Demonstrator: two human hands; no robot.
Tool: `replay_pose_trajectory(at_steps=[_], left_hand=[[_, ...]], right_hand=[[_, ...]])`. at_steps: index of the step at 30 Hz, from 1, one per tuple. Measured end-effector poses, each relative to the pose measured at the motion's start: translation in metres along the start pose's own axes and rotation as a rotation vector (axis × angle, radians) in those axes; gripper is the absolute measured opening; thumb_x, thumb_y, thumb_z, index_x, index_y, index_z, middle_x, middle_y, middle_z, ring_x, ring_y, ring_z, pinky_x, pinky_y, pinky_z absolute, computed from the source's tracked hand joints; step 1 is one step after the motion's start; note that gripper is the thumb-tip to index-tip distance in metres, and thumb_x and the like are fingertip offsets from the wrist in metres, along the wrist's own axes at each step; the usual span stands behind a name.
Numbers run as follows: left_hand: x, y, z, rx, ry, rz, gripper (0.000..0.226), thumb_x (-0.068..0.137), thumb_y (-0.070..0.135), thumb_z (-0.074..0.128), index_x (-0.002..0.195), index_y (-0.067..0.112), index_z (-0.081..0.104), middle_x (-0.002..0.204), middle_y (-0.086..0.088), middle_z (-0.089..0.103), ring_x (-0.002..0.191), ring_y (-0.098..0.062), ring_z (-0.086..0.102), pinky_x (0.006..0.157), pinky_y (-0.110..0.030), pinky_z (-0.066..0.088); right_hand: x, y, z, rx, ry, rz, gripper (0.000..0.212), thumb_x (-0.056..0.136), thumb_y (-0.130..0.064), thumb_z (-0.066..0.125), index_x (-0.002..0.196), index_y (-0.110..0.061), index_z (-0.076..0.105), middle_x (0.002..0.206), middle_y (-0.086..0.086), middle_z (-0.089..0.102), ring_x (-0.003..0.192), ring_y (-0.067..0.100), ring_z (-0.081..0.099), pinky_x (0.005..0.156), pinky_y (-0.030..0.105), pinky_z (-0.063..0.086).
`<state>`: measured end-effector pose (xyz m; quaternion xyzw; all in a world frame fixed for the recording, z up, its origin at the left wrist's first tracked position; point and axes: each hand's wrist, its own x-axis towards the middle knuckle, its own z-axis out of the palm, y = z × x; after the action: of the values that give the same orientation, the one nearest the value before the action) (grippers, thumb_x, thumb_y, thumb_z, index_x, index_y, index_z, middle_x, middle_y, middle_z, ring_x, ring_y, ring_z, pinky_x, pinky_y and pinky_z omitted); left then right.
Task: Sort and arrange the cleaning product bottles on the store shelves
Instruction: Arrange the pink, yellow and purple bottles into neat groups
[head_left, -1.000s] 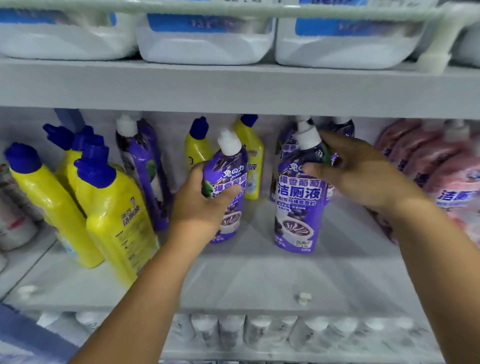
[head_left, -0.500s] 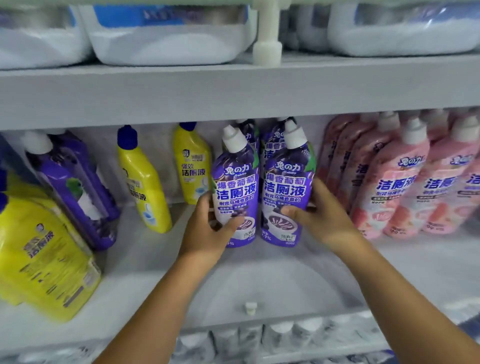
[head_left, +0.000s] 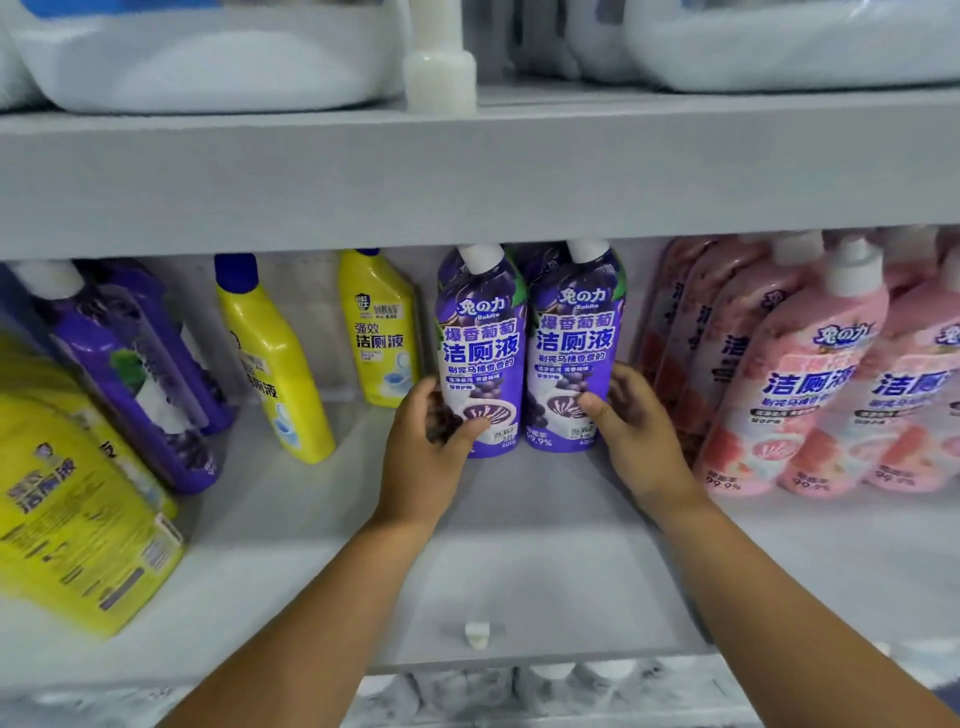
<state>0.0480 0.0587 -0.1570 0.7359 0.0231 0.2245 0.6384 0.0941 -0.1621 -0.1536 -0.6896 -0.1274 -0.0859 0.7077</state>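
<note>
Head view: hands (head_left: 530, 441) round purple bottles (head_left: 530, 348).

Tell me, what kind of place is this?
Most likely a shop aisle for cleaning things. Rows of the same pink bottles stand beside matching purple bottles, with yellow bottles further along, all on a long grey shelf. Big white jugs sit above.

Glossy plastic purple bottles (head_left: 530, 353); matt, smooth grey shelf (head_left: 545, 561).
</note>
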Motion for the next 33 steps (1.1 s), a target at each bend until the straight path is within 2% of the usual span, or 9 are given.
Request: replay_pose_trajectory(at_steps=[6,8,10,14,18,21,25,31,33], left_hand=[[0.01,-0.003,0.003,0.007,0.021,0.021,0.045,0.084,0.011,0.083,0.123,0.018,0.062,0.117,0.006,0.074,0.1,-0.008,0.073,0.081,-0.021,0.057],[0.012,-0.005,0.002,0.006,0.019,0.022,0.044,0.084,0.012,0.084,0.121,0.023,0.063,0.115,0.007,0.075,0.099,-0.009,0.074,0.081,-0.021,0.058],[0.012,-0.009,0.0,0.0,0.017,0.01,0.045,0.084,0.012,0.084,0.123,0.022,0.063,0.114,0.006,0.075,0.1,-0.011,0.074,0.082,-0.023,0.058],[0.015,-0.013,0.0,-0.016,0.017,-0.036,0.046,0.084,0.014,0.084,0.124,0.018,0.063,0.111,0.008,0.076,0.098,-0.008,0.074,0.081,-0.021,0.057],[0.019,-0.019,0.0,-0.048,0.025,-0.104,0.043,0.082,0.015,0.086,0.119,0.016,0.065,0.104,0.008,0.077,0.095,-0.008,0.074,0.082,-0.026,0.057],[0.019,-0.021,0.001,-0.074,0.026,-0.123,0.039,0.081,0.014,0.086,0.115,0.017,0.066,0.104,0.006,0.078,0.095,-0.009,0.074,0.081,-0.026,0.057],[0.022,-0.021,0.001,-0.077,-0.003,-0.138,0.035,0.081,0.017,0.086,0.109,0.024,0.067,0.102,0.006,0.078,0.093,-0.009,0.075,0.081,-0.028,0.058],[0.019,-0.021,-0.003,-0.072,-0.025,-0.128,0.034,0.083,0.02,0.085,0.112,0.021,0.068,0.106,0.004,0.079,0.099,-0.015,0.075,0.089,-0.038,0.06],[0.016,-0.015,-0.004,-0.07,-0.018,-0.121,0.032,0.082,0.022,0.085,0.11,0.023,0.068,0.104,0.004,0.079,0.098,-0.016,0.075,0.089,-0.038,0.06]], right_hand=[[0.001,0.003,0.002,-0.098,0.029,-0.034,0.039,0.095,-0.013,0.07,0.131,-0.018,0.059,0.126,0.001,0.07,0.114,0.02,0.068,0.094,0.033,0.055],[-0.001,0.002,0.004,-0.151,0.004,-0.022,0.049,0.09,-0.013,0.076,0.134,-0.019,0.056,0.127,0.0,0.069,0.111,0.014,0.067,0.09,0.025,0.055],[-0.003,0.001,0.007,-0.195,0.008,-0.015,0.055,0.085,-0.005,0.079,0.133,-0.018,0.054,0.124,-0.002,0.069,0.104,0.004,0.067,0.083,0.014,0.052],[-0.004,0.001,0.014,-0.228,0.079,-0.038,0.046,0.086,-0.004,0.078,0.124,-0.021,0.059,0.118,-0.007,0.069,0.093,-0.007,0.066,0.076,0.008,0.049],[-0.002,0.003,0.014,-0.307,0.064,-0.064,0.048,0.088,-0.008,0.077,0.132,-0.018,0.06,0.121,-0.006,0.07,0.099,0.0,0.068,0.081,0.014,0.053],[0.0,0.005,0.012,-0.353,0.047,-0.077,0.05,0.089,-0.014,0.077,0.135,-0.025,0.059,0.124,-0.003,0.069,0.104,0.006,0.069,0.086,0.02,0.055],[0.0,0.008,0.01,-0.359,0.033,-0.076,0.049,0.091,-0.012,0.075,0.135,-0.026,0.058,0.124,-0.007,0.07,0.106,0.009,0.07,0.09,0.029,0.057],[0.0,0.008,0.012,-0.363,0.032,-0.057,0.049,0.091,-0.015,0.076,0.135,-0.026,0.058,0.124,-0.011,0.07,0.107,0.007,0.07,0.091,0.025,0.056],[0.001,0.01,0.012,-0.376,0.081,-0.029,0.046,0.088,-0.022,0.078,0.13,-0.027,0.059,0.119,-0.006,0.071,0.104,0.01,0.07,0.092,0.03,0.056]])
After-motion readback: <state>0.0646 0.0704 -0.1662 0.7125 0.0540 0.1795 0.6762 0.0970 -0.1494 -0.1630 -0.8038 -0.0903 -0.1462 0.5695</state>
